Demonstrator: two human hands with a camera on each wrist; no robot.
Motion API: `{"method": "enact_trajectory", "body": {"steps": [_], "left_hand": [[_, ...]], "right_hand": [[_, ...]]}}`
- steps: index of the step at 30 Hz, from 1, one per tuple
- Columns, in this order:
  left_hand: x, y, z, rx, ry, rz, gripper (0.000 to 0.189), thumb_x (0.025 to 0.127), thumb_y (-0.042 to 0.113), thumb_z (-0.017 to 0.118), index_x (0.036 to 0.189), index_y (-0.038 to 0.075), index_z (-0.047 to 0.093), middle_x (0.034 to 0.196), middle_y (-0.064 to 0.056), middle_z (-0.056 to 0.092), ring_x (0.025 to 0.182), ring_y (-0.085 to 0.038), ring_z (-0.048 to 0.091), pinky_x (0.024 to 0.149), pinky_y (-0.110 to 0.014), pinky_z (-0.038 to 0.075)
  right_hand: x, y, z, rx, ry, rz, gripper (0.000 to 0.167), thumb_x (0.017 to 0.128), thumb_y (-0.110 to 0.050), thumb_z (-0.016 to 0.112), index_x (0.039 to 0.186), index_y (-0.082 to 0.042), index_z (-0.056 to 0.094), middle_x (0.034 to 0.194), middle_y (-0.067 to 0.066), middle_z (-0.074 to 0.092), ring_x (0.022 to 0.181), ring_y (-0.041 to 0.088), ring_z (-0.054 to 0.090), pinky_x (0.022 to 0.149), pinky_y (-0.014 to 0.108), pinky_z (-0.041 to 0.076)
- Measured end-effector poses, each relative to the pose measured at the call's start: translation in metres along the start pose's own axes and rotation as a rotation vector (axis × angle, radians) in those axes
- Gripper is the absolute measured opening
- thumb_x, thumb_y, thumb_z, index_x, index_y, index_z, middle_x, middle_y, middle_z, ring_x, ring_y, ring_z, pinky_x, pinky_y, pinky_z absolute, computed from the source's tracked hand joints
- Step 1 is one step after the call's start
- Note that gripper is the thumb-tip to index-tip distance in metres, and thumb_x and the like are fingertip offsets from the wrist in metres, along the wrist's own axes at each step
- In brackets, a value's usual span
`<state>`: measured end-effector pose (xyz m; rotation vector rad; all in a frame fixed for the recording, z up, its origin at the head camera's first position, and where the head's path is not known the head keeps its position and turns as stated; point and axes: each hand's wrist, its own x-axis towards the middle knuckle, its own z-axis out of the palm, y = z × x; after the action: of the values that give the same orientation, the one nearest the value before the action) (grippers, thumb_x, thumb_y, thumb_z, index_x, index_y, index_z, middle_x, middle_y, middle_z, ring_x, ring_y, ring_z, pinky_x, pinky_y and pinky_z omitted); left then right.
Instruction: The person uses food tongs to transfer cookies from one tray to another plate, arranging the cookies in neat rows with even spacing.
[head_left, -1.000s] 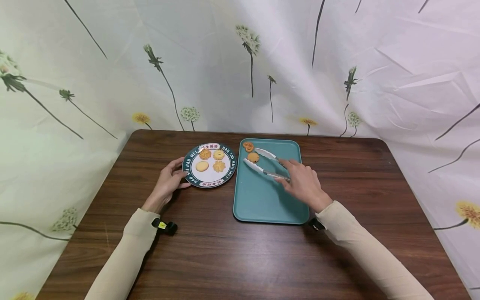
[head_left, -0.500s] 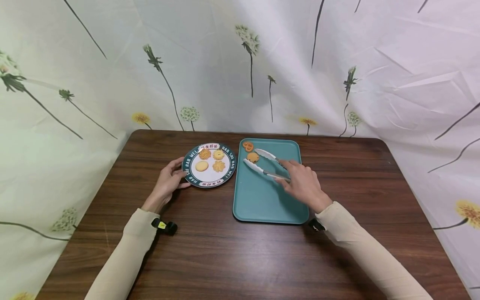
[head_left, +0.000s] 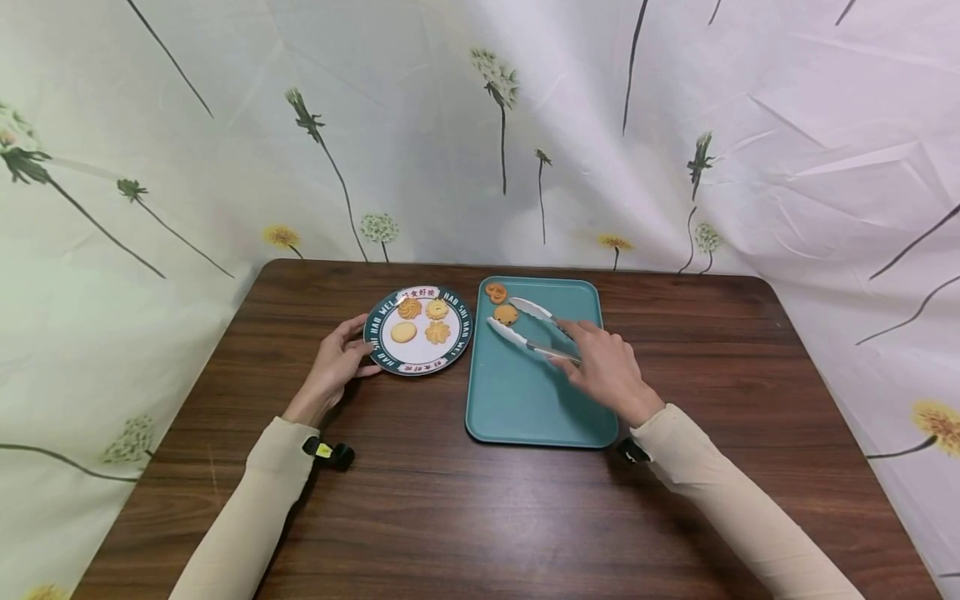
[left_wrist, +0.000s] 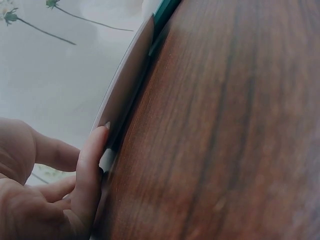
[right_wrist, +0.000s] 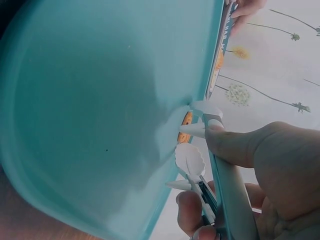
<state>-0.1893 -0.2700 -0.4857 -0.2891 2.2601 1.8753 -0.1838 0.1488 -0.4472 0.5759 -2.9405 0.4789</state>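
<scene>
Both arms reach forward in cream sleeves. The left hand [head_left: 335, 364] lies low, fingers relaxed and lightly curved, fingertips [left_wrist: 97, 145] pointing forward. The right hand [head_left: 606, 365] has fingers and thumb curled in a pinching grip.

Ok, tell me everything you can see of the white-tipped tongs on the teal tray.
The white-tipped tongs have two white scalloped spoon ends on slim metallic-looking arms. They lie low over the teal plastic tray, tips pointing toward its far left corner, spread open around a round golden cookie. Whether the tips touch the cookie cannot be told. The right hand grips the handle end, fingers curled around both arms.
</scene>
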Motion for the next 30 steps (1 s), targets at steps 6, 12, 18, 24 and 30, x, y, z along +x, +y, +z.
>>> {"method": "enact_trajectory", "body": {"steps": [6, 12, 18, 24, 30], "left_hand": [[-0.0008, -0.0010, 0.0001, 0.002, 0.004, -0.003, 0.064, 0.109, 0.007, 0.043, 0.168, 0.016, 0.019, 0.171, -0.018, 0.022, 0.138, -0.033, 0.048, 0.083, -0.023, 0.066], [-0.0011, -0.0017, 0.0000, -0.002, 0.003, -0.005, 0.064, 0.110, 0.008, 0.044, 0.168, 0.016, 0.019, 0.172, -0.017, 0.021, 0.139, -0.033, 0.048, 0.084, -0.023, 0.066], [0.0001, -0.0011, 0.0003, -0.003, 0.004, -0.007, 0.064, 0.110, 0.008, 0.044, 0.168, 0.017, 0.019, 0.172, -0.017, 0.023, 0.138, -0.033, 0.049, 0.083, -0.023, 0.066], [0.0005, -0.0004, 0.0008, 0.001, 0.008, -0.008, 0.064, 0.110, 0.008, 0.044, 0.168, 0.016, 0.019, 0.171, -0.018, 0.024, 0.138, -0.034, 0.049, 0.084, -0.023, 0.066], [0.0005, -0.0002, 0.0003, 0.001, 0.005, -0.006, 0.064, 0.110, 0.008, 0.044, 0.168, 0.016, 0.019, 0.171, -0.019, 0.024, 0.138, -0.034, 0.049, 0.084, -0.023, 0.066]], "right_hand": [[-0.0008, -0.0007, 0.0007, -0.002, 0.000, -0.003, 0.059, 0.095, -0.038, 0.077, 0.146, -0.012, 0.061, 0.132, 0.017, 0.070, 0.066, 0.027, 0.066, 0.044, 0.036, 0.054], [-0.0010, -0.0009, 0.0009, -0.007, 0.004, -0.007, 0.059, 0.094, -0.037, 0.078, 0.145, -0.013, 0.061, 0.131, 0.017, 0.071, 0.060, 0.023, 0.061, 0.041, 0.032, 0.048], [-0.0012, -0.0008, 0.0002, -0.005, 0.002, -0.002, 0.058, 0.095, -0.036, 0.078, 0.146, -0.013, 0.061, 0.131, 0.016, 0.071, 0.056, 0.020, 0.057, 0.039, 0.029, 0.044], [-0.0016, -0.0005, -0.0006, 0.003, 0.007, 0.003, 0.057, 0.094, -0.034, 0.078, 0.145, -0.013, 0.062, 0.130, 0.015, 0.071, 0.056, 0.021, 0.057, 0.038, 0.028, 0.043], [-0.0014, 0.0006, 0.0000, 0.000, 0.015, -0.005, 0.056, 0.094, -0.034, 0.079, 0.144, -0.013, 0.062, 0.127, 0.014, 0.072, 0.059, 0.021, 0.059, 0.040, 0.029, 0.045]]}}
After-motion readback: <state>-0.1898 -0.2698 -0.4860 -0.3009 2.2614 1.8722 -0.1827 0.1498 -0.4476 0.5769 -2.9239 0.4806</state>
